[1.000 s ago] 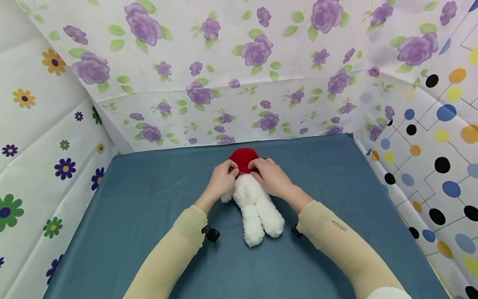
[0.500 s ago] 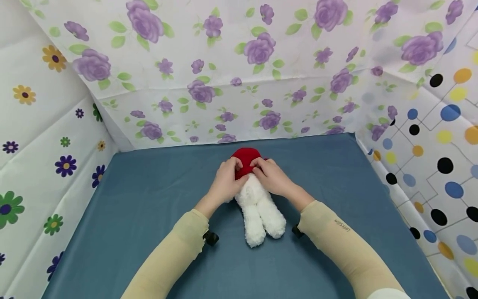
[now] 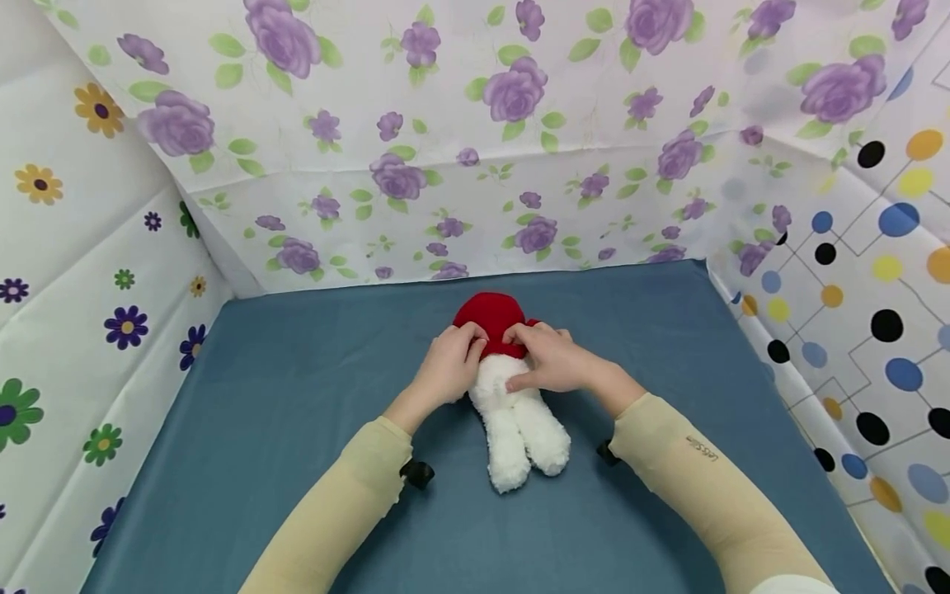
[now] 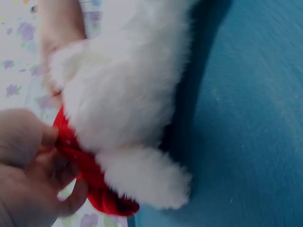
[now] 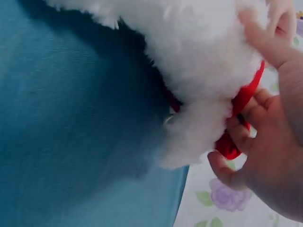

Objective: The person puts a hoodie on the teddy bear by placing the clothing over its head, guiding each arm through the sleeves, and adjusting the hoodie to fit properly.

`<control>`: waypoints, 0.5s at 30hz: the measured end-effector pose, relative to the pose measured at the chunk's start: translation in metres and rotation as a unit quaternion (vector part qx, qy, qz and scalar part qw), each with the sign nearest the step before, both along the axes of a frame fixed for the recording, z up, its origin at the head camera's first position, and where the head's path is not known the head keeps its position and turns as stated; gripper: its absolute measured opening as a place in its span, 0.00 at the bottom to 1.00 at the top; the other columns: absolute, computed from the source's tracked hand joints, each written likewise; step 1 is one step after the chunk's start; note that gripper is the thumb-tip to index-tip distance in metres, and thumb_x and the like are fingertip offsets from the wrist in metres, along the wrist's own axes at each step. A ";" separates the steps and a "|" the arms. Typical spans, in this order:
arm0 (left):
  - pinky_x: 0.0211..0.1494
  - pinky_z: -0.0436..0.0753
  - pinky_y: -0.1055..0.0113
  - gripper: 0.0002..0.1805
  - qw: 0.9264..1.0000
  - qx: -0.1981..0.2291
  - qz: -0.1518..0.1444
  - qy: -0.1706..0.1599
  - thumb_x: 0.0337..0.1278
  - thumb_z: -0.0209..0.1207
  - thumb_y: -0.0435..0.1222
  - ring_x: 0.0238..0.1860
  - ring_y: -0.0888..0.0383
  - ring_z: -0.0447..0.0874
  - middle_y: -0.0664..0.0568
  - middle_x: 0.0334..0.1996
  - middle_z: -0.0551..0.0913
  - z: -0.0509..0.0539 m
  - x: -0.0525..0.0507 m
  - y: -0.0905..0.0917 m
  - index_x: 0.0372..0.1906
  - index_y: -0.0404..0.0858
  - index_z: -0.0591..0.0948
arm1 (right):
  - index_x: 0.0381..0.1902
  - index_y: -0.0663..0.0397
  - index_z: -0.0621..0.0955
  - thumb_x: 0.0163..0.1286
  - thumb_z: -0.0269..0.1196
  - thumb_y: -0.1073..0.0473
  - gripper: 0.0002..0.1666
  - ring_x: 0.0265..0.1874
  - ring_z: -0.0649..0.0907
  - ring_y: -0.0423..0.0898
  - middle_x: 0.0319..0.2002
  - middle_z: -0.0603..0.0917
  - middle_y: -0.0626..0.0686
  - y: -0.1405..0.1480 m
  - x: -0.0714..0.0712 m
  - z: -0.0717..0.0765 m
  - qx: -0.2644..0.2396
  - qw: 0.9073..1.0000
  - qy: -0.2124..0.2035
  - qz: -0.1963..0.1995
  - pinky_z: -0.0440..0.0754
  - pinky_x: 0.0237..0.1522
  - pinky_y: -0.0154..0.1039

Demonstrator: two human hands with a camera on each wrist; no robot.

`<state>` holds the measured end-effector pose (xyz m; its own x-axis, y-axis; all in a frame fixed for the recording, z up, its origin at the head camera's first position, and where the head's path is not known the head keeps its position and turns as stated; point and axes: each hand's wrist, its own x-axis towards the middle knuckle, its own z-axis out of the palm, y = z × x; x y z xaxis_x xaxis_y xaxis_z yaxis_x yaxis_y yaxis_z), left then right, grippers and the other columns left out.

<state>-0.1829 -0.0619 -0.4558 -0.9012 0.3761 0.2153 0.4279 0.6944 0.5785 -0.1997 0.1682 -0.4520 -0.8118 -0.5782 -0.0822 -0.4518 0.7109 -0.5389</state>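
A white fluffy plush toy [image 3: 510, 433] lies on the blue surface, its two legs toward the front and red fabric [image 3: 490, 312] over its top end. My left hand [image 3: 445, 363] pinches the left edge of the red fabric; the left wrist view shows thumb and fingers on the red cloth [image 4: 90, 172] beside a fluffy limb [image 4: 144, 177]. My right hand [image 3: 557, 359] has its fingers on the right side of the red fabric, thumb spread apart over the white body. In the right wrist view those fingers touch the red cloth [image 5: 244, 97] behind the plush.
Blue cloth [image 3: 312, 462] covers the table. Behind stands a white sheet with purple flowers [image 3: 401, 177]. A sheet with coloured flowers [image 3: 104, 445] hangs at the left, and one with coloured dots [image 3: 901, 375] at the right.
My right thumb has left the red fabric and spread down over the white body. More of the red fabric shows between my hands, its lower edge further down. My left thumb has drawn in toward the fingers.
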 end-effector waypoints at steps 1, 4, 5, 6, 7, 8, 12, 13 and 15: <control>0.53 0.80 0.46 0.07 1.000 0.007 -0.013 -0.021 0.78 0.61 0.36 0.44 0.48 0.81 0.46 0.40 0.85 0.001 0.001 -0.002 0.48 0.36 0.83 | 0.66 0.49 0.76 0.64 0.79 0.40 0.40 0.57 0.74 0.49 0.54 0.81 0.46 0.001 0.001 0.000 0.011 1.000 0.006 -0.001 0.65 0.58 0.62; 0.56 0.78 0.44 0.14 0.997 -0.006 -0.041 -0.066 0.71 0.68 0.41 0.49 0.49 0.80 0.47 0.46 0.85 0.004 0.005 -0.008 0.52 0.37 0.83 | 0.62 0.49 0.79 0.67 0.77 0.42 0.33 0.54 0.76 0.48 0.50 0.83 0.44 0.003 0.004 -0.003 0.029 0.999 0.033 0.000 0.66 0.56 0.60; 0.57 0.77 0.43 0.18 0.996 -0.019 -0.046 -0.074 0.68 0.70 0.42 0.51 0.48 0.79 0.46 0.48 0.84 0.005 0.007 -0.009 0.54 0.36 0.82 | 0.62 0.49 0.79 0.68 0.77 0.42 0.32 0.53 0.76 0.48 0.50 0.83 0.44 0.004 0.005 -0.005 0.031 0.999 0.041 0.003 0.66 0.56 0.59; 0.58 0.76 0.42 0.23 0.995 -0.038 -0.048 -0.078 0.65 0.72 0.44 0.53 0.48 0.79 0.46 0.50 0.84 0.005 0.009 -0.010 0.56 0.36 0.81 | 0.62 0.49 0.79 0.68 0.77 0.42 0.32 0.53 0.76 0.48 0.51 0.83 0.45 0.004 0.006 -0.005 0.032 0.998 0.046 0.006 0.66 0.55 0.59; 0.59 0.74 0.42 0.27 0.994 -0.059 -0.049 -0.076 0.62 0.74 0.46 0.56 0.48 0.78 0.46 0.54 0.83 0.005 0.011 -0.010 0.59 0.36 0.80 | 0.62 0.50 0.79 0.68 0.77 0.42 0.32 0.54 0.76 0.48 0.52 0.83 0.45 0.006 0.007 -0.006 0.033 0.998 0.050 0.010 0.67 0.55 0.59; 0.59 0.73 0.42 0.30 0.993 -0.078 -0.046 -0.072 0.61 0.75 0.48 0.58 0.48 0.77 0.46 0.56 0.82 0.004 0.013 -0.010 0.61 0.35 0.80 | 0.63 0.50 0.79 0.67 0.77 0.42 0.34 0.55 0.76 0.49 0.53 0.83 0.46 0.007 0.008 -0.006 0.032 0.998 0.052 0.014 0.68 0.54 0.59; 0.55 0.69 0.45 0.37 0.989 -0.140 -0.010 -0.037 0.55 0.77 0.56 0.61 0.48 0.72 0.46 0.58 0.80 0.000 0.021 -0.011 0.61 0.35 0.80 | 0.67 0.52 0.79 0.65 0.79 0.41 0.40 0.58 0.77 0.49 0.59 0.82 0.49 0.013 0.010 -0.007 0.030 0.998 0.055 0.028 0.69 0.56 0.58; 0.54 0.68 0.46 0.38 0.989 -0.147 0.001 -0.026 0.54 0.78 0.57 0.61 0.48 0.72 0.46 0.58 0.80 -0.002 0.023 -0.011 0.60 0.35 0.81 | 0.67 0.53 0.79 0.65 0.79 0.42 0.40 0.57 0.78 0.49 0.59 0.82 0.50 0.014 0.011 -0.007 0.029 0.997 0.058 0.029 0.70 0.56 0.58; 0.53 0.68 0.47 0.37 0.988 -0.151 0.018 -0.004 0.53 0.78 0.57 0.59 0.48 0.72 0.45 0.56 0.81 -0.006 0.027 -0.011 0.58 0.35 0.83 | 0.65 0.53 0.80 0.66 0.79 0.42 0.37 0.55 0.79 0.48 0.58 0.83 0.50 0.014 0.012 -0.010 0.031 0.996 0.072 0.032 0.71 0.55 0.56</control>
<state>-0.1555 -0.0726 -0.4620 -0.9161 0.3906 0.0908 0.3968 0.8505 0.3453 -0.1880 0.1824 -0.4621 -0.7798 -0.6261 -0.0049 -0.5661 0.7084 -0.4216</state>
